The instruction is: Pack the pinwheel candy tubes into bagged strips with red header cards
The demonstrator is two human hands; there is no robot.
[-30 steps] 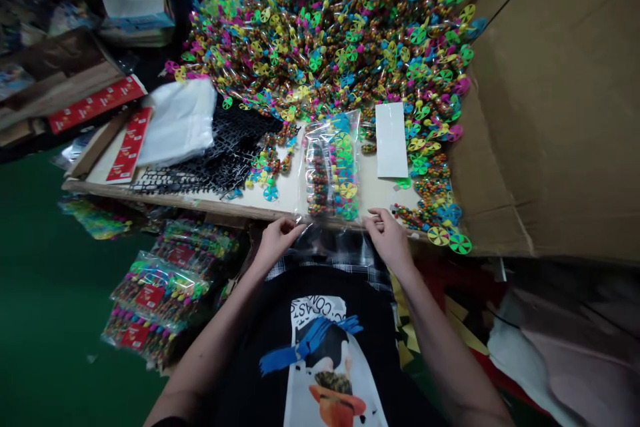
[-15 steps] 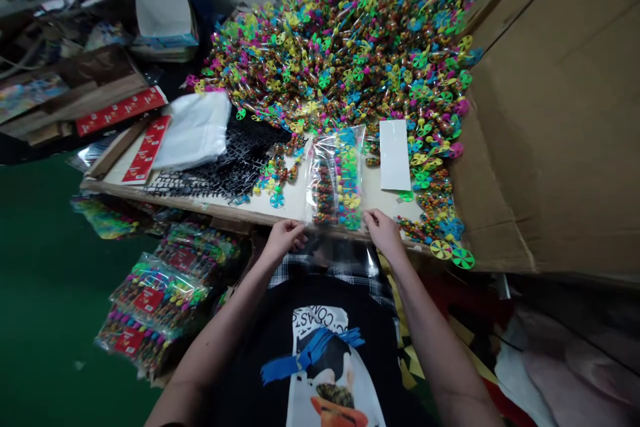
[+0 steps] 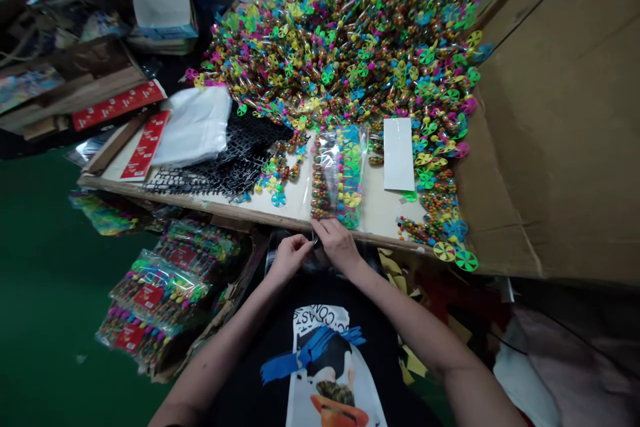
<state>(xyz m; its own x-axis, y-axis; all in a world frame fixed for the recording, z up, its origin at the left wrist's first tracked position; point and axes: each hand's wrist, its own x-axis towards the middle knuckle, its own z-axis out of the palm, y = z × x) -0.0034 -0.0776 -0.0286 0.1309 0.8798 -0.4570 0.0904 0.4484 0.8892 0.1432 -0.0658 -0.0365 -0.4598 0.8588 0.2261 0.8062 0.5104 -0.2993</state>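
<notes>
A clear plastic bag [image 3: 329,173] lies at the table's front edge, filled with a row of candy-filled toys with coloured pinwheel tops. Its near end hangs over the edge towards my body. My left hand [image 3: 291,256] is closed in a pinch on that loose end, left of centre. Close beside it, my right hand [image 3: 338,245] bends over the bag's near end with its fingers closed on the film. A small dark spot shows between the two hands; what it is I cannot make out.
Behind the bag rises a large heap of pinwheel candy toys [image 3: 345,47]. A white card [image 3: 399,155] lies right of the bag, black netting [image 3: 215,167], white bags [image 3: 195,127] and red cards [image 3: 145,147] left. A cardboard box [image 3: 550,120] walls the right side. Packed bags [image 3: 150,293] are stacked below left.
My hands were apart at the bag's two near corners. My right hand has moved left across its near end, and my left hand slightly right and down, so they now nearly meet.
</notes>
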